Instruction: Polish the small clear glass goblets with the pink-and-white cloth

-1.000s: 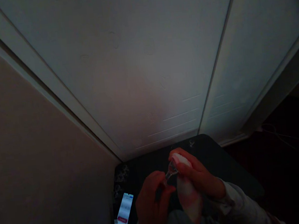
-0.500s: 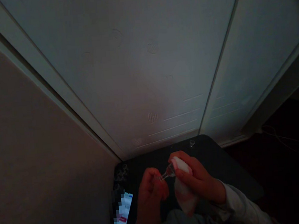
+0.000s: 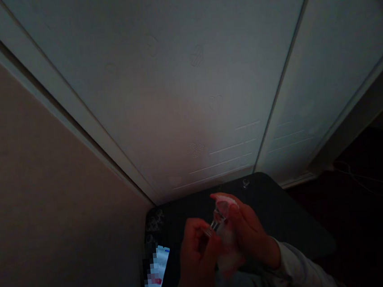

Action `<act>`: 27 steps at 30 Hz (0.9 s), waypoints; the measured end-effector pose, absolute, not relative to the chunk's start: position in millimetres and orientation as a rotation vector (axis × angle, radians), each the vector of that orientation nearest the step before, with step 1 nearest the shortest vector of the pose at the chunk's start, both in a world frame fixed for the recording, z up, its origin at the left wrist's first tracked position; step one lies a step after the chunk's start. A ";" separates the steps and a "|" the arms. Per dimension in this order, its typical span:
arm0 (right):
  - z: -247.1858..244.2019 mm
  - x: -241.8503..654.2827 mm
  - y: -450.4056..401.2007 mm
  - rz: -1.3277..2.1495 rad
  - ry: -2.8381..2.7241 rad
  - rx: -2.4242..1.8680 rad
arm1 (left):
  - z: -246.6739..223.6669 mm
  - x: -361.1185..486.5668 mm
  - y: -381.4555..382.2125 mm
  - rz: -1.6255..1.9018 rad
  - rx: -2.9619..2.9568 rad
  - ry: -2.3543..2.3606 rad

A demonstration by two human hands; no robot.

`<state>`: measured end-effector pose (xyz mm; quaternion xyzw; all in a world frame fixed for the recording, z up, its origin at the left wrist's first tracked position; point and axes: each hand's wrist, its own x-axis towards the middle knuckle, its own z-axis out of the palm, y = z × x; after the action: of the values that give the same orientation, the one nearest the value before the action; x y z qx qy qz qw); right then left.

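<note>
My left hand [image 3: 202,250] is closed, its fingers pinching the narrow end of a small clear stemmed glass [image 3: 216,223]. My right hand [image 3: 249,228] grips a pink and white cloth [image 3: 229,248] around the glass's wider end. The cloth's loose part hangs below, between the two hands. Both hands are above a dark table [image 3: 286,215]. Dim light leaves the glass's exact shape unclear.
Several clear glass pieces [image 3: 155,221] stand at the table's left corner, and another small clear piece [image 3: 246,183] is near the back edge. A lit phone [image 3: 159,273] lies at the left. White panels [image 3: 173,95] rise behind the table.
The cloth and right hand have turned about the glass, and the right thumb now lies higher. My left hand has shifted slightly right, closer to the cloth.
</note>
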<state>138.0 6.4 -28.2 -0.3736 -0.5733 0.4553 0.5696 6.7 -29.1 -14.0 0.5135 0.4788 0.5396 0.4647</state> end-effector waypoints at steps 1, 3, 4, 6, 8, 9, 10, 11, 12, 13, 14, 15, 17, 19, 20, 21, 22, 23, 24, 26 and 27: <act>-29.9 136.2 6.4 1.091 -1.296 -0.875 | -13.9 6.2 -28.6 1.308 1.285 1.188; -33.0 133.9 6.6 1.130 -1.228 -0.860 | -14.6 4.2 -27.8 1.253 1.337 1.210; -34.3 133.4 6.6 1.144 -1.213 -0.855 | -15.1 2.9 -27.5 1.230 1.358 1.219; -35.8 133.7 6.7 1.156 -1.218 -0.844 | -16.0 0.2 -27.3 1.217 1.381 1.244; -35.8 135.7 7.1 1.147 -1.284 -0.840 | -15.8 -1.8 -27.1 1.229 1.389 1.267; -35.3 137.1 7.4 1.132 -1.327 -0.842 | -15.3 -2.5 -26.9 1.237 1.390 1.276; -34.4 138.6 7.9 1.115 -1.371 -0.846 | -14.6 -2.9 -26.7 1.243 1.390 1.280; -33.3 140.0 8.4 1.097 -1.408 -0.850 | -13.9 -3.1 -26.5 1.248 1.390 1.280; -32.1 141.1 8.9 1.083 -1.438 -0.854 | -13.1 -3.2 -26.5 1.247 1.389 1.276; -30.9 141.8 9.3 1.074 -1.458 -0.857 | -12.5 -3.2 -26.6 1.242 1.387 1.269; -29.8 142.1 9.5 1.067 -1.470 -0.857 | -12.1 -3.2 -26.9 1.234 1.382 1.261; -29.0 141.9 9.5 1.064 -1.475 -0.858 | -12.0 -3.1 -27.4 1.223 1.376 1.254; -28.5 140.4 9.1 1.077 -1.456 -0.864 | -12.4 -2.7 -28.6 1.208 1.368 1.247; -30.0 138.5 8.2 1.107 -1.408 -0.869 | -12.9 -2.4 -29.8 1.198 1.371 1.248; -31.2 137.9 7.7 1.123 -1.385 -0.868 | -12.9 -2.3 -30.2 1.198 1.377 1.256; -32.6 137.7 7.4 1.137 -1.369 -0.865 | -12.5 -2.3 -30.3 1.200 1.385 1.263; -34.0 137.8 7.2 1.143 -1.361 -0.860 | -11.8 -2.4 -30.2 1.208 1.389 1.268; -35.1 138.2 7.0 1.146 -1.362 -0.855 | -10.9 -2.6 -29.8 1.215 1.389 1.273; -35.9 138.8 6.9 1.150 -1.370 -0.852 | -9.9 -2.9 -29.3 1.223 1.382 1.273; -36.4 140.1 6.6 1.170 -1.383 -0.841 | -8.3 -3.5 -27.9 1.243 1.341 1.259; -36.2 140.4 6.3 1.190 -1.382 -0.832 | -8.1 -3.7 -27.3 1.259 1.313 1.243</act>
<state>140.4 6.3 -36.2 -0.3496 -0.5812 0.5001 0.5384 -3.7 -27.3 -8.1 0.5316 0.5030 0.5097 0.4523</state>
